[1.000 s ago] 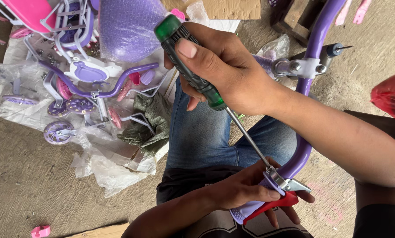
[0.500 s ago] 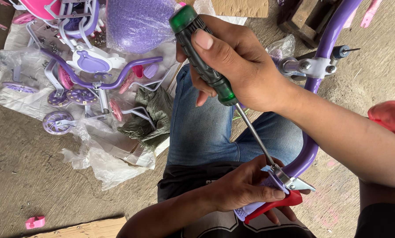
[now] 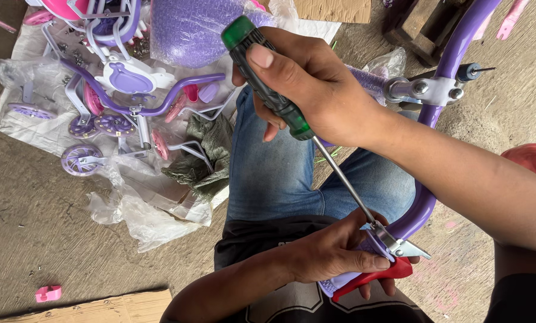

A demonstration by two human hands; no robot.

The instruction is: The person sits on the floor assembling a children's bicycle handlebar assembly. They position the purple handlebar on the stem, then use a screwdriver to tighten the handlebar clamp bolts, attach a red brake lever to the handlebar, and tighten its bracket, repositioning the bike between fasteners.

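Screwdriver [image 3: 280, 96], green-handled, is clenched in the right hand [image 3: 315, 90]; its tip sits on the metal bracket [image 3: 396, 244] at the purple frame's [image 3: 426, 197] lower end. Left hand [image 3: 339, 254] grips the red-and-lilac part [image 3: 369, 278] beneath that bracket. Advisable: shaft square to the screw, firm pressure. No containers; loose small wheels [image 3: 79, 158] lie on plastic sheeting [image 3: 136, 209], well left of the bracket.

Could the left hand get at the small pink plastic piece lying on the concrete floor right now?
Probably not freely: the left hand is busy gripping the purple and red part, though the way to the small pink plastic piece looks clear.

plastic sheet [image 3: 136, 209], training wheel [image 3: 79, 159], green rag [image 3: 205, 155]
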